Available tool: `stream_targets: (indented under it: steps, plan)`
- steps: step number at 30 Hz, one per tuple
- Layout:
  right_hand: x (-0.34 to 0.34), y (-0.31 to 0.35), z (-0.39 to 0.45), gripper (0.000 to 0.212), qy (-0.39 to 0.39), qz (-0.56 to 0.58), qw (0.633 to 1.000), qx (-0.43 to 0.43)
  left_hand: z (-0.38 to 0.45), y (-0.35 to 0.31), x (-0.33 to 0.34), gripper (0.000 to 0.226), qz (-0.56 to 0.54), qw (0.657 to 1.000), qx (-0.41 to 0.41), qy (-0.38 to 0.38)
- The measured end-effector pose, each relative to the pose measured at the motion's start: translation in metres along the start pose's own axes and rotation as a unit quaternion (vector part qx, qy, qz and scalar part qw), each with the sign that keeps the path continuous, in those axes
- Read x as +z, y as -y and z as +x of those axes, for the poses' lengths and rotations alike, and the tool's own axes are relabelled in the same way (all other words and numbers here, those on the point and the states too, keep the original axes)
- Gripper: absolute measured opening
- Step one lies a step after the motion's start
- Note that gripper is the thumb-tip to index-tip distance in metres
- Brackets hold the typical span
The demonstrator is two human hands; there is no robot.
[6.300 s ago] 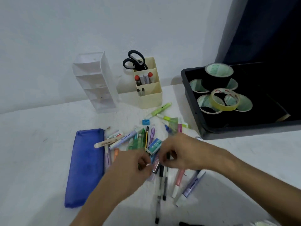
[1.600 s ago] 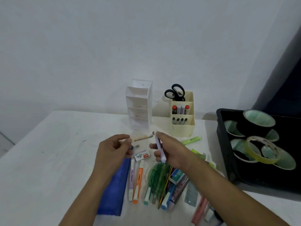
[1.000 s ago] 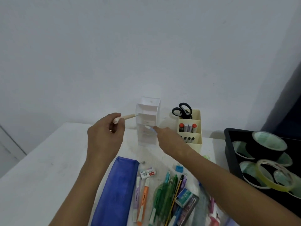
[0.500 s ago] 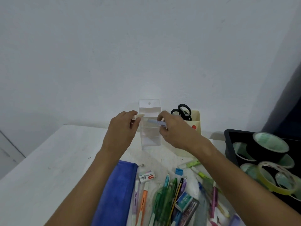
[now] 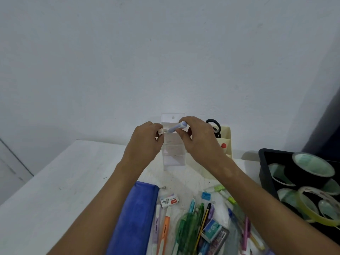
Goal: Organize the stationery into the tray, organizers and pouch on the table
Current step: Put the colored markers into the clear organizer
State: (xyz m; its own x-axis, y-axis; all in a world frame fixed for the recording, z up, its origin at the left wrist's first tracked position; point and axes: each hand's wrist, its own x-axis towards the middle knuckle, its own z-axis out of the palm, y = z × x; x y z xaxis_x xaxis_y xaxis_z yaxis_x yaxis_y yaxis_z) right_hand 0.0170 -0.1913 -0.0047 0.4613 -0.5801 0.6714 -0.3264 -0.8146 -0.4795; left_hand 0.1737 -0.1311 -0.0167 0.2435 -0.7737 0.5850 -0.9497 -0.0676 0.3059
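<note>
The teal staple box (image 5: 211, 230) reads "10"; the white staple box (image 5: 169, 200) reads "STAPLES".

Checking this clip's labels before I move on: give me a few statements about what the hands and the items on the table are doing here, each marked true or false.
1. The right hand holds a light blue pen up by the clear organizer. True.
2. The blue pouch lies flat on the table, left of the loose pens. True.
3. The black tray holds pens. False: it holds rolls of tape.
4. The scissors lie among the loose pens. False: they stand in the cream organizer behind the right hand.
5. The left hand rests flat on the table. False: it is raised, pinching a small pale item beside the clear organizer.
</note>
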Motion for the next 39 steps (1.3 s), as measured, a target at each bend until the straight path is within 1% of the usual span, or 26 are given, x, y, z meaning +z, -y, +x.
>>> stream_targets:
  steps: [3, 7, 9, 12, 16, 20, 24, 30, 33, 39]
  plan:
    - [0.003, 0.001, 0.001, 0.011, 0.013, -0.010, 1.000, 0.013, 0.004, -0.001, 0.002, 0.013, 0.000, 1.000, -0.006, 0.012]
    - [0.004, 0.004, 0.000, 0.015, -0.005, -0.018, 1.000, -0.017, 0.008, -0.001, 0.003, 0.014, -0.011, 1.000, -0.009, 0.008]
    - [0.006, 0.004, 0.001, 0.015, 0.018, -0.020, 1.000, -0.013, 0.008, 0.001, 0.004, 0.017, -0.008, 1.000, -0.007, 0.008]
    - [0.015, -0.004, 0.002, 0.014, 0.064, -0.046, 0.997, -0.005, 0.008, 0.003, 0.006, 0.012, -0.029, 1.000, -0.007, 0.007]
    - [0.036, -0.020, 0.007, 0.014, 0.101, -0.063, 0.993, 0.010, 0.007, 0.007, 0.009, 0.021, -0.049, 0.998, -0.016, 0.031]
    - [0.053, -0.029, 0.014, 0.017, 0.099, -0.077, 0.992, 0.030, 0.010, 0.014, 0.017, 0.026, -0.059, 0.997, -0.029, 0.046]
    - [0.063, -0.032, 0.017, 0.017, 0.096, -0.091, 0.990, 0.037, 0.013, 0.019, 0.023, 0.024, -0.077, 0.995, -0.015, 0.055]
    - [0.071, -0.040, 0.021, 0.017, 0.110, -0.115, 0.986, 0.048, 0.018, 0.025, 0.033, 0.025, -0.074, 0.994, -0.030, 0.070]
    - [0.072, -0.044, 0.024, 0.018, 0.111, -0.140, 0.983, 0.043, 0.021, 0.025, 0.037, 0.021, -0.050, 0.996, -0.020, 0.077]
    - [0.074, -0.045, 0.023, 0.016, 0.111, -0.159, 0.980, 0.038, 0.024, 0.022, 0.038, 0.016, 0.042, 0.997, 0.022, 0.067]
